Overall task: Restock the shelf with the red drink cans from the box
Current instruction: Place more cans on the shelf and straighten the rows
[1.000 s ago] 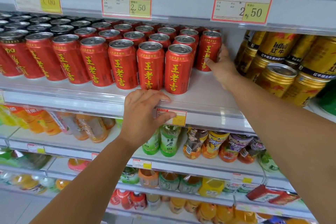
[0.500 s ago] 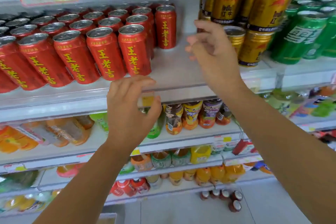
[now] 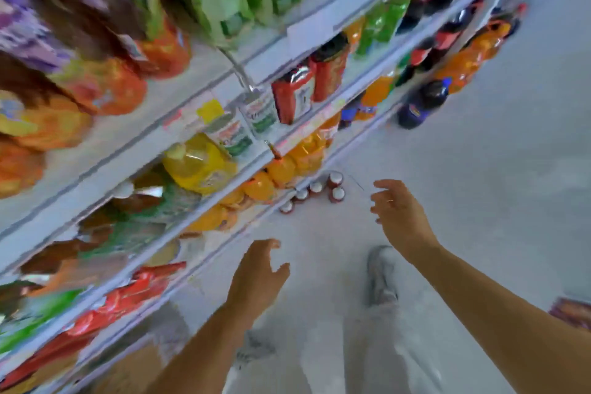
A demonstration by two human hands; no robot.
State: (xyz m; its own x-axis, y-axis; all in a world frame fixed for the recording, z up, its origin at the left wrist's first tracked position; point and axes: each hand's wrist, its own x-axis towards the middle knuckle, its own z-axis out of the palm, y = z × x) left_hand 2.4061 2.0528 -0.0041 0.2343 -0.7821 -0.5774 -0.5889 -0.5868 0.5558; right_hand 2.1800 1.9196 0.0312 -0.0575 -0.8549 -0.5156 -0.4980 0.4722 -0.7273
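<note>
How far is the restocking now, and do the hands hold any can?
Done: cannot be judged; no red cans show now. In hand: nothing; left hand and right hand are open and empty above the floor. Left: fetching more cans; the box is not clearly visible.

Frame motion-blurred. Floor (image 3: pixel 479 169): pale, matt, smooth. Shelf edges (image 3: pixel 179 150): white, smooth, paper price tags (image 3: pixel 209 110). Bottles (image 3: pixel 198 163): glossy clear plastic, shiny film labels. Shoe (image 3: pixel 380 275): pale, matt, looks like cloth. Trousers (image 3: pixel 361 355): light matt cloth.

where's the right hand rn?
Head view, right of centre: the right hand hangs open and empty over the floor, just right of the small white-capped bottles by the shelf base.
</note>
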